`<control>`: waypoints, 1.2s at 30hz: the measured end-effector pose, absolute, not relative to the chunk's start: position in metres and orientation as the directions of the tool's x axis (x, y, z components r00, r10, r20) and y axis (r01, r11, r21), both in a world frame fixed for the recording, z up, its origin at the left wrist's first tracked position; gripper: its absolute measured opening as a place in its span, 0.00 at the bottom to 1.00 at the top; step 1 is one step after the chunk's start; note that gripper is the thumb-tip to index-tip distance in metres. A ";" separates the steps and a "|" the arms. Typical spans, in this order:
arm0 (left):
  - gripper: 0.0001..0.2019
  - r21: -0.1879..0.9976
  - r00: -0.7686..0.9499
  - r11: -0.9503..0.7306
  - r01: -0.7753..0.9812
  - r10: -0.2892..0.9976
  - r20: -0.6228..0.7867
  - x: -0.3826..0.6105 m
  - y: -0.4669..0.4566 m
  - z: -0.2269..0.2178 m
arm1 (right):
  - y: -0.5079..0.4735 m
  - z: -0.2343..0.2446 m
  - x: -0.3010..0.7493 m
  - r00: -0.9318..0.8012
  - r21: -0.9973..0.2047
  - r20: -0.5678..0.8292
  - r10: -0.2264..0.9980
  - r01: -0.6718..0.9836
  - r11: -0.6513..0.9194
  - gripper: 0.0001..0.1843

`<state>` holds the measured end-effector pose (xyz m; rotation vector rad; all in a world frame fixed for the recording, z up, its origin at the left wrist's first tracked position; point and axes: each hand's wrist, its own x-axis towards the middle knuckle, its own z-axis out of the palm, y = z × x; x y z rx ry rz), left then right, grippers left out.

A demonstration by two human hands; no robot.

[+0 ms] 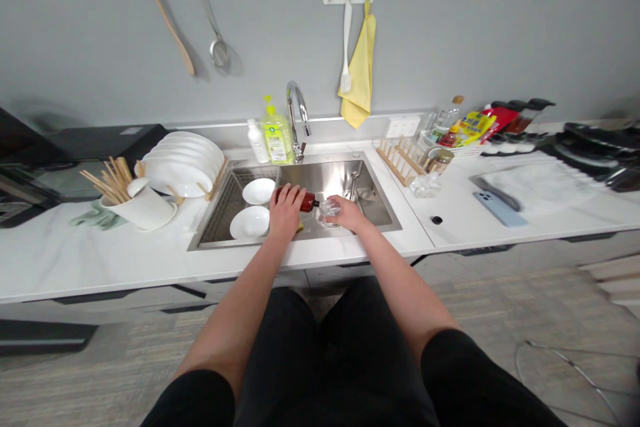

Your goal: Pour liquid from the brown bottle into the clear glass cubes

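Over the sink (pixel 385 225), my left hand (pixel 287 211) is wrapped round a reddish-brown bottle (pixel 309 201), which lies tilted on its side with its dark neck pointing right. My right hand (pixel 349 213) grips a small clear glass (pixel 329 209) just at the bottle's mouth. Whether liquid is flowing between them I cannot tell. Two white bowls, a rear one (pixel 259 191) and a front one (pixel 250 222), sit in the sink's left part. A bit of something yellow (pixel 300 226) shows beside my left hand, mostly hidden.
Behind the sink stand a faucet (pixel 298 113), a green soap bottle (pixel 277 137) and a white bottle (pixel 257 141). White plates (pixel 183 167) and a chopstick holder (pixel 143 205) are left. A wooden rack (pixel 400 160), a black cap (pixel 437 220) and a phone (pixel 500 208) lie right.
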<state>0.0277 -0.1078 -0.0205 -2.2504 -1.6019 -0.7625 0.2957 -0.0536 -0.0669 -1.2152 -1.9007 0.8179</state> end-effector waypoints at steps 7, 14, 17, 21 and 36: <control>0.34 0.078 0.245 -0.342 0.936 0.795 0.555 0.029 -0.109 -0.018 | -0.052 -0.070 0.296 -0.297 -0.806 0.236 0.925 0.473 0.357 0.44; 0.33 0.090 0.246 -0.352 0.932 0.793 0.557 0.029 -0.109 -0.018 | -0.051 -0.071 0.296 -0.310 -0.795 0.244 0.919 0.479 0.372 0.43; 0.32 0.082 0.252 -0.357 0.931 0.788 0.562 0.029 -0.109 -0.018 | -0.053 -0.069 0.295 -0.306 -0.798 0.240 0.921 0.479 0.367 0.42; 0.33 0.084 0.251 -0.353 0.932 0.793 0.555 0.029 -0.109 -0.018 | -0.054 -0.066 0.295 -0.305 -0.805 0.243 0.921 0.467 0.367 0.42; 0.32 0.067 0.256 -0.353 0.933 0.785 0.564 0.028 -0.110 -0.019 | -0.055 -0.064 0.296 -0.308 -0.792 0.248 0.918 0.481 0.375 0.43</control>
